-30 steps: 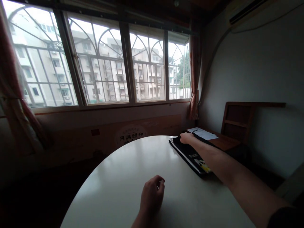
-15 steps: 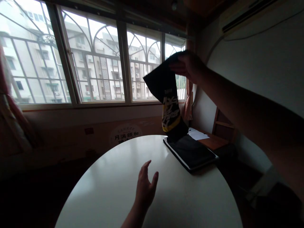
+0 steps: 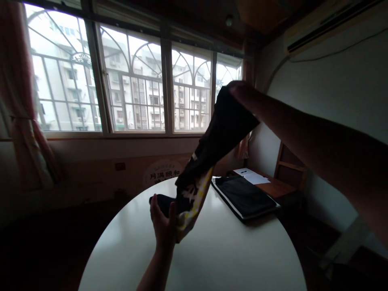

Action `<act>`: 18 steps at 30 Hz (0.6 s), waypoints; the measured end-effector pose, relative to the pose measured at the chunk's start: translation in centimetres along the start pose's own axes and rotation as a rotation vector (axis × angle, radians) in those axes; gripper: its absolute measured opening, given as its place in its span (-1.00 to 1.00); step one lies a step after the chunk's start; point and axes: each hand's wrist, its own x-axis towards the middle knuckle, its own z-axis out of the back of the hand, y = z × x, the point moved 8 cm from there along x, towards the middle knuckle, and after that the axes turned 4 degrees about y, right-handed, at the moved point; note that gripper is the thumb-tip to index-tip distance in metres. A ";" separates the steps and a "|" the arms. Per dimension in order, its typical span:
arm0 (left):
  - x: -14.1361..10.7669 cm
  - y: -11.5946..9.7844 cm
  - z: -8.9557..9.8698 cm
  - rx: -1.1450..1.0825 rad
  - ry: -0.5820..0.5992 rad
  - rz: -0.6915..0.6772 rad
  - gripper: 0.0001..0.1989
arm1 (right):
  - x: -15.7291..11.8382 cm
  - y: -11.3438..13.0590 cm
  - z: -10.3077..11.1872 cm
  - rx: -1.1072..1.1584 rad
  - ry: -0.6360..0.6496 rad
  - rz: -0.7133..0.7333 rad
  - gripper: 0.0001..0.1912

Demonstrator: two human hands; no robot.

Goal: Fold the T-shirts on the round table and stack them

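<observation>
A black printed shirt (image 3: 209,149) with white and yellow lettering hangs slantwise over the round white table (image 3: 230,250). My right hand (image 3: 241,89) is closed on its upper end, high in front of the window; the fingertips are mostly hidden by cloth. Lower down, at the table's middle left, my left hand (image 3: 163,222) has its fingers and thumb around the shirt's dark lower end. The shirt's bottom fold bulges beside that wrist, close above the tabletop. To the right lies a flat stack of folded dark clothes (image 3: 245,198) with a white edge.
Behind the stack, papers (image 3: 251,176) lie on a brown wooden side table (image 3: 281,189). A barred window (image 3: 136,81) with a pink curtain (image 3: 26,105) spans the far wall. The round table's edge curves away on both sides.
The shirt has come off the folded stack and swung left and nearer. My left hand, empty and spread before, now grips its lower end. The view has turned slightly left.
</observation>
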 end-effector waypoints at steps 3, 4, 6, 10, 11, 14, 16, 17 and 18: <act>-0.7 -1.9 -0.4 0.223 0.035 -0.109 -0.32 | -2.1 -2.5 -4.9 -0.012 0.187 -0.138 -0.91; -1.0 -2.6 -0.6 0.262 0.054 -0.143 -0.38 | -3.0 -3.0 -6.8 -0.011 0.254 -0.153 -0.94; -1.6 -3.9 -1.2 0.256 0.116 -0.230 -0.44 | -5.0 -3.5 -10.4 0.005 0.359 -0.128 -0.98; -2.9 -6.1 -2.1 0.084 0.270 -0.378 -0.33 | -9.5 -3.9 -16.6 0.116 0.464 -0.062 -0.97; -3.1 -6.3 -2.2 0.050 0.290 -0.366 -0.34 | -10.6 -4.2 -17.8 0.163 0.476 -0.074 -0.96; -3.1 -5.8 -2.5 -0.021 0.336 -0.222 -0.61 | -13.5 -5.5 -20.3 0.304 0.484 -0.176 -0.94; -3.0 -5.2 -2.7 -0.057 0.356 -0.099 -0.78 | -15.0 -6.5 -21.1 0.374 0.470 -0.284 -0.93; -2.8 -4.8 -2.6 -0.075 0.348 -0.040 -0.81 | -15.6 -7.1 -21.3 0.413 0.459 -0.346 -0.93; -2.6 -4.5 -2.3 -0.098 0.323 0.015 -0.80 | -16.1 -7.6 -21.3 0.466 0.444 -0.408 -0.92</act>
